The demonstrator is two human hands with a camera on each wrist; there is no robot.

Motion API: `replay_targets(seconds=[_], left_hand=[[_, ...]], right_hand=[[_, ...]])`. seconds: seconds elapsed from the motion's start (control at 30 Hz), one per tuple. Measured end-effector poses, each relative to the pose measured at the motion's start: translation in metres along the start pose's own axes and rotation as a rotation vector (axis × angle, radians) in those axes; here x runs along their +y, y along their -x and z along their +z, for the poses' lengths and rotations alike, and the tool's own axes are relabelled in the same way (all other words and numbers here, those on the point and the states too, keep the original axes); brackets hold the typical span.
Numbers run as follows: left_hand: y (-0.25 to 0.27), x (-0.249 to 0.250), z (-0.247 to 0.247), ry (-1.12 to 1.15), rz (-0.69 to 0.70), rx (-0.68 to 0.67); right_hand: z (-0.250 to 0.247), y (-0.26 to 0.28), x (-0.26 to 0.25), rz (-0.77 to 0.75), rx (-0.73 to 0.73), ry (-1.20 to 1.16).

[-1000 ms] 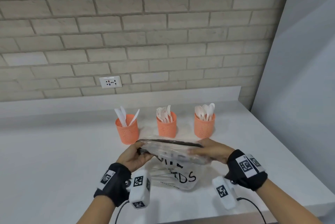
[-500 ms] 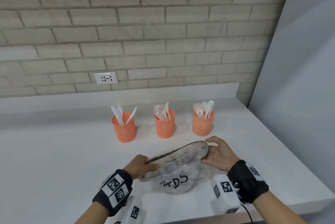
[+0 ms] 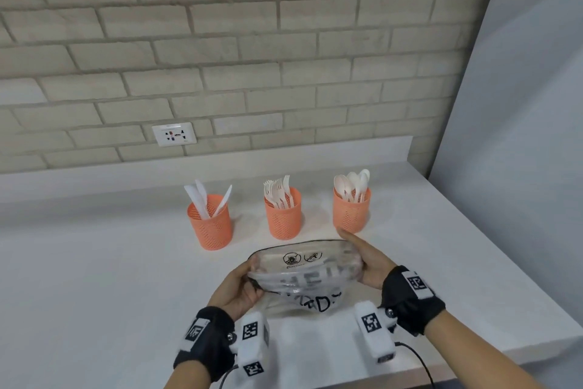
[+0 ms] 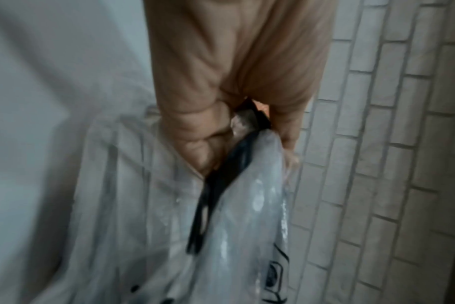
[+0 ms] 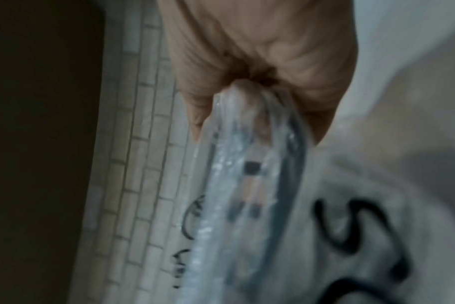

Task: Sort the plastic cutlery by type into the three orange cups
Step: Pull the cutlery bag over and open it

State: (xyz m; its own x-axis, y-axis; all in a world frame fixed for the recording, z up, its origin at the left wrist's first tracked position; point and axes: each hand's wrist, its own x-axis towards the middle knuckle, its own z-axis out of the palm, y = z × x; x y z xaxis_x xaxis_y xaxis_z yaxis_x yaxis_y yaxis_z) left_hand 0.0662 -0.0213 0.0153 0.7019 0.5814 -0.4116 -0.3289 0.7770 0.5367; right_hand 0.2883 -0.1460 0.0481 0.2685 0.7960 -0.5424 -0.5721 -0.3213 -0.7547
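Observation:
Three orange mesh cups stand in a row on the white counter: the left cup (image 3: 210, 222) holds white knives, the middle cup (image 3: 283, 216) forks, the right cup (image 3: 351, 210) spoons. In front of them I hold a clear plastic bag (image 3: 304, 272) with black lettering, lifted a little above the counter. My left hand (image 3: 239, 289) pinches the bag's left end by its black-edged rim (image 4: 249, 125). My right hand (image 3: 362, 259) grips the right end, fingers curled round the folded plastic (image 5: 247, 107). No cutlery shows inside the bag.
A brick wall with a white socket (image 3: 174, 134) rises behind the counter (image 3: 94, 262). A grey wall panel (image 3: 520, 136) bounds the right side. The counter's front edge runs just below my wrists.
The bag has turned from a slant to nearly level, with its printed face toward me. Both hands rose slightly and kept their hold on the two ends.

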Motion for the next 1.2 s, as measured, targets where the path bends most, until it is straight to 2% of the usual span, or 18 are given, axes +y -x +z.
replay_targets(seconds=[0.13,0.2,0.23,0.3,0.33,0.37,0.4,0.47,0.53,0.6,0.67,0.73,0.83,0.93,1.0,1.07,1.13,1.2], left_hand=[[0.009,-0.001,-0.009,-0.117,-0.056,0.108],[0.013,0.008,-0.011,-0.339,-0.003,0.252],[0.016,0.01,-0.011,-0.568,0.093,0.328],[0.02,0.014,-0.009,-1.021,0.466,0.445],[0.023,0.015,-0.002,-1.185,0.693,0.387],[0.026,0.014,0.007,-1.32,0.862,0.256],[0.027,0.012,0.017,-1.453,0.921,0.092],[0.023,0.007,0.032,-1.694,0.851,-0.178],[0.013,0.006,0.041,-1.934,0.724,-0.277],[0.005,0.004,0.049,-2.213,0.539,-0.291],[0.002,0.002,0.053,-2.437,0.39,-0.257],[0.003,0.007,0.056,-2.521,0.312,-0.181],[0.007,0.02,0.057,-2.441,0.27,-0.051],[0.014,0.019,0.049,-2.158,0.139,0.019],[0.017,0.007,0.037,-2.001,-0.026,0.005],[0.019,-0.001,0.03,-1.864,-0.115,-0.04],[0.023,0.004,0.04,-1.78,-0.123,-0.124],[0.02,0.017,0.058,-1.871,0.038,-0.184]], right_hand=[[-0.008,-0.003,0.019,-0.036,0.128,0.268],[-0.01,-0.003,0.021,-0.176,0.232,0.454],[-0.01,0.0,0.021,-0.308,0.301,0.575],[-0.008,0.008,0.018,-0.686,0.393,0.845],[-0.002,0.016,0.017,-0.862,0.378,1.014],[0.006,0.022,0.016,-0.98,0.319,1.193],[0.012,0.025,0.017,-1.061,0.221,1.364],[0.022,0.021,0.023,-1.095,0.002,1.576],[0.027,0.018,0.026,-0.923,-0.113,1.586],[0.028,0.011,0.026,-0.808,-0.121,1.548],[0.026,0.003,0.029,-0.765,-0.069,1.617],[0.023,0.0,0.032,-0.77,-0.024,1.728],[0.01,0.003,0.022,-0.878,-0.031,1.721],[-0.002,0.0,0.004,-1.033,-0.045,1.758],[-0.006,-0.003,0.005,-1.021,-0.076,1.819],[-0.008,-0.005,0.014,-0.97,-0.081,1.804],[-0.006,0.0,0.016,-0.956,-0.054,1.761],[0.004,0.011,0.022,-1.029,-0.066,1.737]])
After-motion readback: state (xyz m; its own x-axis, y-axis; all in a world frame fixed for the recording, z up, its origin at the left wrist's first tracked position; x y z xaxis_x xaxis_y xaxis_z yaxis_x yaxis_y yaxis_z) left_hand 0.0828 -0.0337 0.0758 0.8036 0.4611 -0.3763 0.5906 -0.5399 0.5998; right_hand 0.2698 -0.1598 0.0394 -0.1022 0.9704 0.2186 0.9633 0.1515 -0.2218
